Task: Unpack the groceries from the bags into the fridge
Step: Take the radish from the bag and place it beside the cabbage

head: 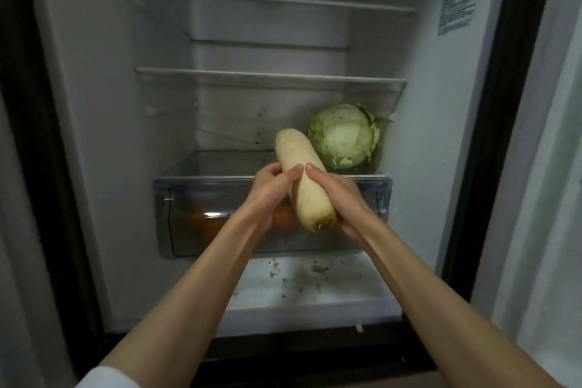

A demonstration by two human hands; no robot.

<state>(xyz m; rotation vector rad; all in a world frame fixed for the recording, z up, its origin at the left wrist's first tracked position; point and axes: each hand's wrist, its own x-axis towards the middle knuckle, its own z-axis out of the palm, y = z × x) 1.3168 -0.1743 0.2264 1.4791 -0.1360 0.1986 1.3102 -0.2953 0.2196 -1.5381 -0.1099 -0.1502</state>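
1. The white radish [304, 183] is held in front of the open fridge [94, 135], above the front edge of the drawer [189, 217]. Its long axis runs front to back, slightly tilted: the cut stem end points to the person, the round tip points up into the fridge.
2. The left hand [267, 195] and the right hand [338, 201] both close around the radish from its two sides.
3. Behind the drawer's clear front some orange things [283, 219] show, too blurred to name.
4. A cabbage [345, 137] sits on the shelf over the drawer, at the right, just beside the radish tip.
5. The two upper shelves [271, 77] are bare.
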